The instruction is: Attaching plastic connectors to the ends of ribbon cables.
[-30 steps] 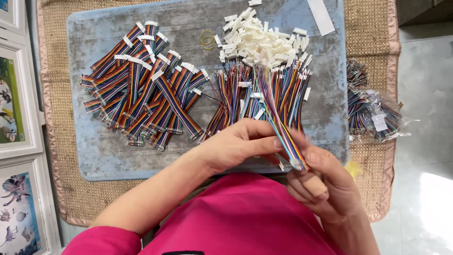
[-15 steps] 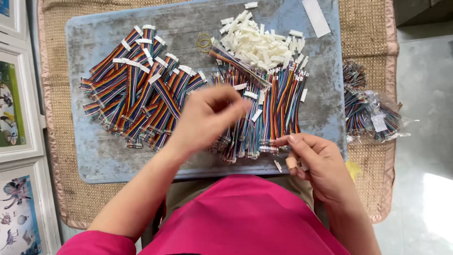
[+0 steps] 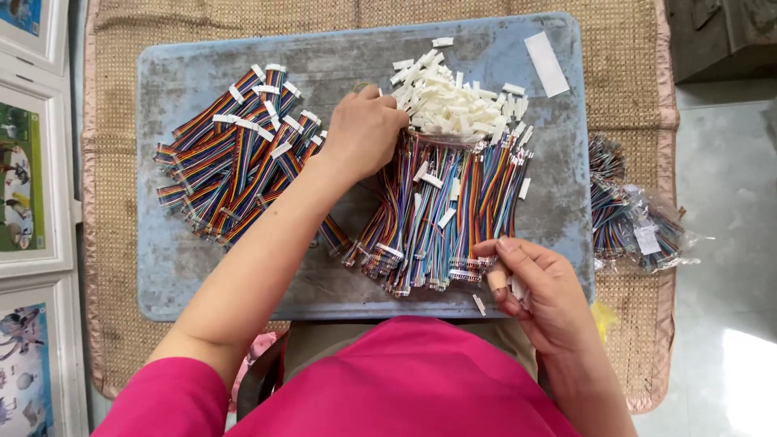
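Clear bag: a crinkled transparent bag point(image 3: 639, 231) of multicoloured wires is laid on the woven mat point(image 3: 631, 89), just off the right edge of the board; a small pale label is seen on it
White strip: 1 blank white rectangular strip point(image 3: 548, 64) is stuck near the board's top right corner
Framed pictures: colourful prints in white frames point(image 3: 32, 186) are stacked at the left edge
Board: a worn blue-grey board point(image 3: 186, 89) is covered by 2 heaps of rainbow ribbon cables point(image 3: 235, 162) and a pile of white connectors point(image 3: 457, 105)
Left hand: the left hand point(image 3: 364, 129) is stretched to the connector pile, fingers curled onto its left edge; what is pinched cannot be told
Right hand: the right hand point(image 3: 530, 287) is held loosely curled at the board's near edge, small white connectors gripped between thumb and fingers, touching the ends of the middle cable heap point(image 3: 445, 218)
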